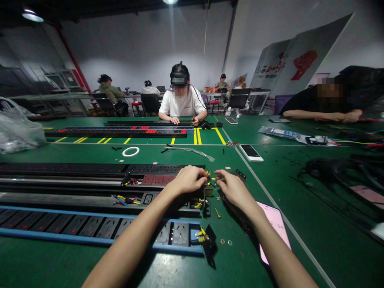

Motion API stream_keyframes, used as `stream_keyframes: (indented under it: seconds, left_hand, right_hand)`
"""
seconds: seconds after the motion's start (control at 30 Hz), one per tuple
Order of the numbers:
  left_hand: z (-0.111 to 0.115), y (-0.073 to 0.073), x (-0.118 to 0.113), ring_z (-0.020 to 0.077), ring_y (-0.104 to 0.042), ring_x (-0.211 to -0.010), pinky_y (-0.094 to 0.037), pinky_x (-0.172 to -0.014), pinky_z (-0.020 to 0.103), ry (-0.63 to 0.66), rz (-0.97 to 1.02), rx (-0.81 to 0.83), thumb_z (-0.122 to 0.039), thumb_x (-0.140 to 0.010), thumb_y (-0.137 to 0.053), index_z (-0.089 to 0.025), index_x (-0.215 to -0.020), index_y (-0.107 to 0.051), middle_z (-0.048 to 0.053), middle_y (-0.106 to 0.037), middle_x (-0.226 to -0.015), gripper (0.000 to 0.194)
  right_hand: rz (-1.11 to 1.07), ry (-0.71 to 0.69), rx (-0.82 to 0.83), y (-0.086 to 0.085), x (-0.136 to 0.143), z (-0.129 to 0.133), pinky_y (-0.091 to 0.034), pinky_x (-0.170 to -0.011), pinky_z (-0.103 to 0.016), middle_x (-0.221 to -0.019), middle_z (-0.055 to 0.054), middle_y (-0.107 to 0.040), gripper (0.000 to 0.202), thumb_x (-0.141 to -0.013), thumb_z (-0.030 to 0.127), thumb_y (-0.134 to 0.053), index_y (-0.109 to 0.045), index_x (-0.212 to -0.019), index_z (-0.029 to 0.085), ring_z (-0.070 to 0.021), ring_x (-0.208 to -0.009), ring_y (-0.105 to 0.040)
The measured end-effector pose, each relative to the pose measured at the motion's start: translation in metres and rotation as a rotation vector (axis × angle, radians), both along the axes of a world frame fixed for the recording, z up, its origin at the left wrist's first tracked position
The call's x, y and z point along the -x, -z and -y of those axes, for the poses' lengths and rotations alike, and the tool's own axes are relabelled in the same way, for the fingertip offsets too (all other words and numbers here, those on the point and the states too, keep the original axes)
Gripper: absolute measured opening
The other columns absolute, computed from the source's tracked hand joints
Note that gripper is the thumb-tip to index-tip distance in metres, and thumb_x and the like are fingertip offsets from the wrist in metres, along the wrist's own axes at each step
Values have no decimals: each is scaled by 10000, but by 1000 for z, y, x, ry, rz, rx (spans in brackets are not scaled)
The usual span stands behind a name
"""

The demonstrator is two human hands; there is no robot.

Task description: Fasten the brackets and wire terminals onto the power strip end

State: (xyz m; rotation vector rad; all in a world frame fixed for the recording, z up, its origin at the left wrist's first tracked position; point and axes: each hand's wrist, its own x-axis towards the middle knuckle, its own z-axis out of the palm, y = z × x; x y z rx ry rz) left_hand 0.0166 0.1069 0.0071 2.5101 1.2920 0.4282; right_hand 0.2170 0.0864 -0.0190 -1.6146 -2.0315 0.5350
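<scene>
My left hand (190, 179) is over the right end of a power strip with dark red sockets (154, 180). Its fingers are bent together beside small yellow-sleeved wire ends (209, 174), and what they grip is hidden. Just right of those wire ends, my right hand (232, 186) has its thumb and index finger apart, with nothing visible between them. Nearer me lies a blue-edged power strip (90, 225) with black sockets, a black end plate (210, 245) and yellow-sleeved terminals (203, 235) at its right end.
A screw (217, 213) and washers (222, 241) lie right of the strips. A pink-screened phone (274, 226) is under my right forearm. Beyond are a white ring (131, 151), a white phone (251, 153) and a person in white (183, 102). Black cables (333, 176) lie at right.
</scene>
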Motion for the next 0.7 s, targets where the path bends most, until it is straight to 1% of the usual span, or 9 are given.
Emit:
stream_keyframes:
  seconds: [0.13, 0.27, 0.33, 0.4, 0.5, 0.53, 0.57, 0.63, 0.7]
  left_hand:
    - [-4, 4, 3, 208, -697, -882, -482, -756, 258, 12, 128, 93, -297, -880, -551, -210, -1019, -737, 45, -765, -991, 248]
    - [-9, 10, 5, 197, -700, -873, -496, -756, 247, 42, 261, 191, -252, -858, -582, -162, -994, -739, 68, -765, -972, 227]
    - [-10, 14, 5, 191, -705, -842, -502, -739, 245, 65, 321, 242, -239, -841, -605, -142, -965, -734, 76, -766, -946, 203]
    - [-11, 17, 5, 188, -713, -811, -509, -730, 249, 72, 381, 288, -228, -816, -639, -129, -1025, -703, 80, -767, -917, 240]
    - [-11, 22, 3, 193, -726, -801, -516, -734, 259, 66, 435, 318, -211, -768, -697, -130, -1261, -571, 73, -773, -889, 516]
    - [-11, 23, 3, 195, -728, -807, -516, -740, 261, 65, 434, 317, -215, -760, -710, -134, -1311, -533, 70, -775, -887, 585]
    - [-11, 23, 3, 198, -729, -815, -515, -743, 260, 65, 421, 311, -228, -760, -716, -138, -1328, -524, 70, -777, -890, 605]
    - [-9, 22, 2, 207, -729, -833, -510, -733, 255, 55, 374, 282, -283, -783, -709, -155, -1284, -585, 73, -778, -907, 531]
    - [-7, 19, 0, 218, -727, -851, -503, -710, 251, 26, 313, 226, -357, -821, -674, -182, -1184, -673, 74, -778, -933, 402]
  right_hand:
    - [-50, -111, -13, 4, -1, -20, -477, -865, -333, -1018, -90, -763, 210, -878, 202, -523, -717, -956, 198, -251, -984, -690]
    - [-193, -291, 25, 5, -12, -27, -488, -842, -311, -978, -47, -769, 173, -844, 246, -579, -730, -923, 215, -225, -933, -691]
    - [-279, -330, 49, 7, -15, -30, -490, -812, -312, -951, -46, -767, 179, -836, 280, -593, -730, -924, 205, -221, -895, -687]
    - [-309, -321, 53, 10, -15, -32, -487, -778, -309, -915, -44, -764, 191, -838, 308, -594, -728, -918, 197, -214, -853, -681]
    - [-327, -276, 35, 17, -10, -32, -477, -718, -299, -858, -45, -754, 201, -836, 337, -602, -721, -896, 186, -205, -785, -670]
    - [-336, -259, 26, 19, -8, -32, -474, -701, -296, -839, -45, -749, 202, -834, 344, -604, -716, -884, 183, -203, -766, -666]
    - [-347, -245, 17, 21, -6, -31, -473, -688, -293, -823, -45, -744, 204, -834, 350, -603, -710, -872, 181, -201, -752, -663]
    - [-371, -233, 1, 25, -1, -28, -477, -675, -291, -796, -42, -736, 205, -836, 357, -594, -700, -846, 182, -199, -730, -660]
    - [-392, -237, -10, 29, 2, -26, -489, -682, -295, -791, -39, -736, 203, -840, 353, -585, -697, -829, 184, -200, -726, -665]
